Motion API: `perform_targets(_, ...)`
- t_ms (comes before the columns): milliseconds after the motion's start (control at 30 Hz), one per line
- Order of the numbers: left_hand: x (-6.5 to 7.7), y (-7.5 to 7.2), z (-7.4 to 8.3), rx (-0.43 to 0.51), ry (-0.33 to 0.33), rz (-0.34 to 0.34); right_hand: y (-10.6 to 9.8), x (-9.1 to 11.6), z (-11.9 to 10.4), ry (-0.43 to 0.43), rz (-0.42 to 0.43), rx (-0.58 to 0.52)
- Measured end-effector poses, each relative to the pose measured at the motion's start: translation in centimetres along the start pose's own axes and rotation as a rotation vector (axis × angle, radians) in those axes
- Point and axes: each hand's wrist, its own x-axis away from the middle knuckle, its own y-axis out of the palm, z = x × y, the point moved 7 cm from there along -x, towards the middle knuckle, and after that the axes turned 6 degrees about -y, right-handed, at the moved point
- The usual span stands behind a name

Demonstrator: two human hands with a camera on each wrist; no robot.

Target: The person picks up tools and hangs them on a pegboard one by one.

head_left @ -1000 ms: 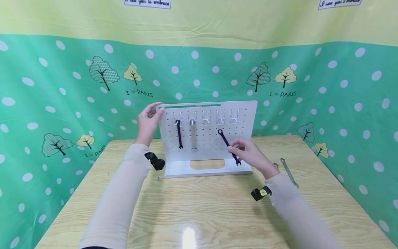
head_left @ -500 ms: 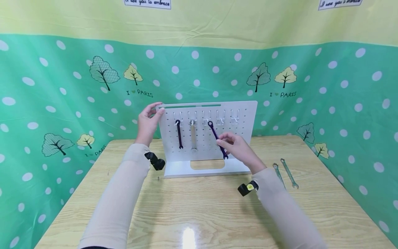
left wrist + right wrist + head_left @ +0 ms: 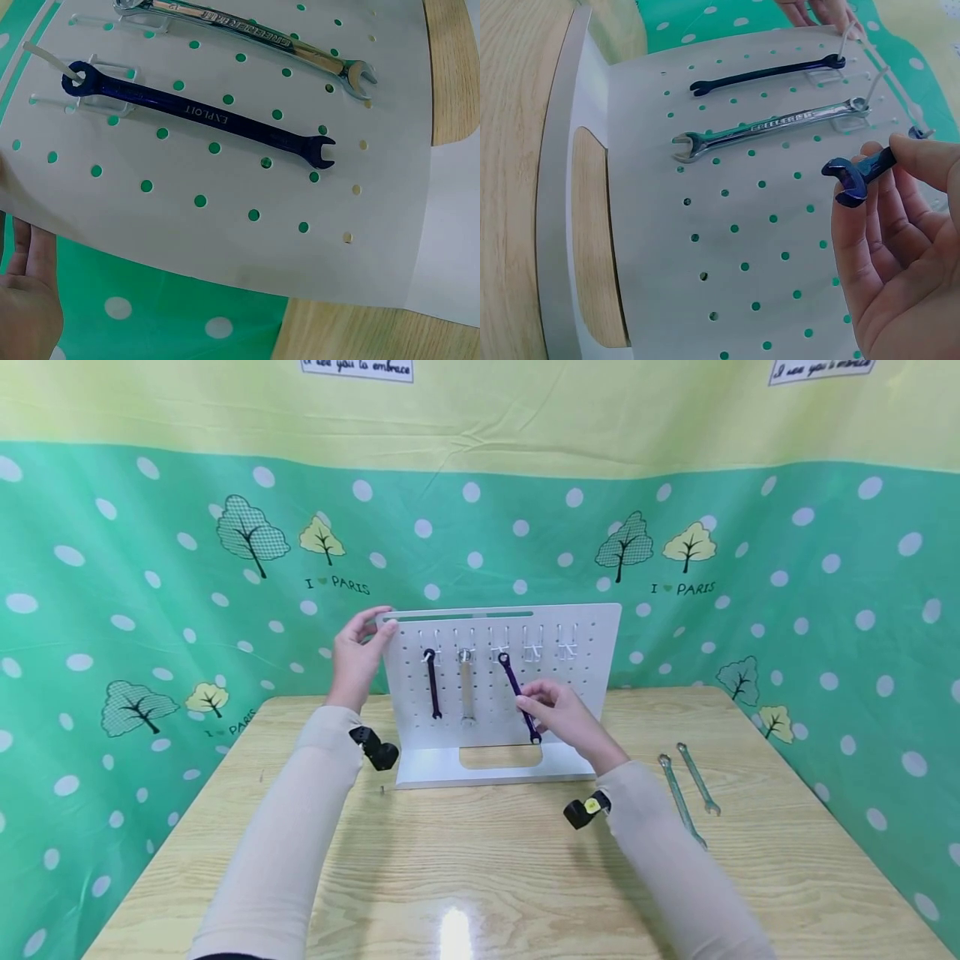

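Note:
My right hand (image 3: 558,714) pinches a dark blue combination wrench (image 3: 513,681) between thumb and fingers, its ring end up near the middle hook of the white pegboard (image 3: 487,727). In the right wrist view the wrench's open end (image 3: 849,182) points out past the fingers. With thumb in front and fingers behind, my left hand (image 3: 358,656) grips the board's upper left corner. A dark blue wrench (image 3: 202,112) hangs by its ring on the leftmost hook. Beside it a chrome wrench (image 3: 769,127) hangs on the second hook.
Two greenish-silver wrenches (image 3: 678,797) (image 3: 699,779) lie on the wooden table (image 3: 465,860) to the right of the board. Bare hooks (image 3: 566,643) stick out at the board's right. A polka-dot curtain (image 3: 472,527) hangs close behind.
My right hand has carried the blue wrench left and up, bringing its ring from below the fourth hook to the middle hook. The left hand stays on the board's corner.

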Motion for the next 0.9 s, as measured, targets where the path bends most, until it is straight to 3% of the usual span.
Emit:
perform_targets(400, 0.0, -0.2, -0.1, -0.011, -0.011, 0.014, 1.3, -1.4, 1.5, 0.077, 0.023, 0.002)
perform_targets(900, -0.2, 0.0, -0.2, 0.009, -0.018, -0.001, 1.6, -1.9, 2.3, 0.085, 0.005, -0.028)
